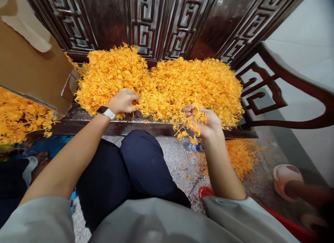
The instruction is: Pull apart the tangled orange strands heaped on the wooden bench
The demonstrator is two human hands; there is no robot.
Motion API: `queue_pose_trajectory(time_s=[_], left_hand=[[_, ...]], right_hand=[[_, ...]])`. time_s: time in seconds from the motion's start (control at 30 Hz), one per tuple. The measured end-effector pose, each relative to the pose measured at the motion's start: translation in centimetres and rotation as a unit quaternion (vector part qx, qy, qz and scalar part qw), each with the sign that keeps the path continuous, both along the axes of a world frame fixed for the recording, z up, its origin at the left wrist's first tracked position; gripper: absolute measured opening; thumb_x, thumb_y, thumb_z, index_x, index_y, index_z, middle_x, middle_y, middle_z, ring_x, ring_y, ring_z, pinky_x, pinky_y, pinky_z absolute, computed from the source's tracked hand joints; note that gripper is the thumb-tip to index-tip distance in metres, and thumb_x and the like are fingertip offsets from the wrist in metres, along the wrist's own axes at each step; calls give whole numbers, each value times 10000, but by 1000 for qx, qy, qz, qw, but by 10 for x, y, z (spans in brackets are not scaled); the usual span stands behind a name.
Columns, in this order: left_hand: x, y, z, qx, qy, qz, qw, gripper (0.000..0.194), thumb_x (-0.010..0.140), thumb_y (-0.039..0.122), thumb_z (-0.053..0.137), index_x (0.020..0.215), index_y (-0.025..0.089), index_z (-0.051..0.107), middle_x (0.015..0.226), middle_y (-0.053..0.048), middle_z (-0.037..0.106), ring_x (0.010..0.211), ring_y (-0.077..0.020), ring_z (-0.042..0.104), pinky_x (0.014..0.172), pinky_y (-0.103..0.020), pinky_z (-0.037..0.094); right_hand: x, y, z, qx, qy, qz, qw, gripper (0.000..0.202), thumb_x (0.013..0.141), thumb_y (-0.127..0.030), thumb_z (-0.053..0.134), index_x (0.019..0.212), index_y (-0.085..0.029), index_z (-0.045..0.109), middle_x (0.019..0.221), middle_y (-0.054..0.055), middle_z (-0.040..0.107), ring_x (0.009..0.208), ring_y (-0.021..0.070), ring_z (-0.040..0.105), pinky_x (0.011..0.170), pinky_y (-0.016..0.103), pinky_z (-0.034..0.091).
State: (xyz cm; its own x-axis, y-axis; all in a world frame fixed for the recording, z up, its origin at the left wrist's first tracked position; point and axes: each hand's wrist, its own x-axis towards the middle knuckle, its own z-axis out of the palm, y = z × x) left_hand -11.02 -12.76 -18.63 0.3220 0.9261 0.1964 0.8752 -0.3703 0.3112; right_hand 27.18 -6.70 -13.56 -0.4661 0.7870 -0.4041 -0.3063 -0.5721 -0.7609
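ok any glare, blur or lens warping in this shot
Head view: glare on the glossy carved panels, which seem to fan outward, wide-angle style; orange heap comparatively crisp; grey shirt soft near the lower edge; bottom-right corner very dark.

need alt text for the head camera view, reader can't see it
A person's right hand holds a small bunch of orange sprigs, while the left hand, with a watch on its wrist, is at the front of a large orange heap. The heap lies on a dark wooden bench with a carved back; a cardboard box stands at the left.
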Motion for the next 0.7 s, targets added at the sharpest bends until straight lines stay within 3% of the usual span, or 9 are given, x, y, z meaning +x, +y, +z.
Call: queue_pose_trajectory(time_s=[0.07, 0.13, 0.2, 0.3, 0.37, 0.47, 0.6, 0.7], left_hand=[[0, -3, -2, 13, 29, -8, 999, 504, 842, 416, 762, 1306, 218, 750, 1149, -130, 777, 1148, -332, 678, 1060, -466, 403], [0, -8, -4, 34, 61, -7, 998, 675, 860, 535, 771, 1436, 196, 677, 1163, -165, 768, 1140, -345, 673, 1050, -470, 404], [0, -10, -7, 39, 85, -2, 996, 712, 895, 647, 717, 1417, 165, 681, 1124, -184, 765, 1107, -354, 674, 1029, -472, 412], [0, -8, -9, 22, 104, 8, 994, 561, 997, 641, 569, 1216, 161, 759, 1054, -182, 761, 1070, -348, 674, 999, -463, 422], [-5, -3, -7, 15, 99, 31, 994, 509, 1030, 583, 522, 1209, 168, 756, 1074, -185, 757, 1094, -355, 665, 1010, -469, 419], [-21, 1, 0, 8, 98, 106, 989, 512, 1028, 485, 517, 1381, 154, 685, 1148, -207, 742, 1156, -387, 648, 1040, -495, 412], [-38, -2, 9, -6, 96, 225, 970, 718, 990, 459, 562, 1608, 105, 470, 1218, -241, 717, 1194, -426, 635, 1064, -504, 409], [-36, -2, 10, -43, 86, 231, 968, 812, 943, 497, 632, 1632, 121, 428, 1235, -220, 720, 1250, -431, 617, 1105, -500, 393]], right_hand=[[6, 22, -8, 30, 4, -68, 997, 115, 810, -176, 583, 728, -218, 515, 720, 27, 534, 620, 126, 496, 562, 269, 493], [13, 49, -13, 96, 3, -178, 979, 195, 872, -206, 576, 707, -230, 475, 697, -1, 499, 585, 112, 478, 530, 235, 468], [21, 70, -12, 156, -1, -243, 958, 246, 924, -231, 557, 699, -236, 459, 690, -13, 490, 574, 107, 488, 523, 216, 462], [31, 76, -6, 188, -3, -203, 961, 237, 953, -240, 548, 719, -229, 509, 722, 2, 547, 621, 112, 553, 589, 216, 516], [34, 65, -2, 185, -4, -176, 967, 214, 942, -240, 565, 730, -224, 544, 737, 12, 570, 649, 116, 572, 616, 217, 535], [36, 41, -1, 177, 2, -175, 969, 174, 901, -234, 595, 729, -218, 577, 728, 15, 553, 664, 121, 568, 614, 214, 531], [41, 14, -10, 162, 0, -132, 978, 137, 851, -241, 619, 722, -213, 581, 738, 21, 556, 661, 127, 560, 625, 239, 527], [47, 2, -21, 161, -13, -100, 982, 201, 873, -308, 650, 721, -226, 549, 741, 13, 545, 665, 139, 550, 652, 267, 535]])
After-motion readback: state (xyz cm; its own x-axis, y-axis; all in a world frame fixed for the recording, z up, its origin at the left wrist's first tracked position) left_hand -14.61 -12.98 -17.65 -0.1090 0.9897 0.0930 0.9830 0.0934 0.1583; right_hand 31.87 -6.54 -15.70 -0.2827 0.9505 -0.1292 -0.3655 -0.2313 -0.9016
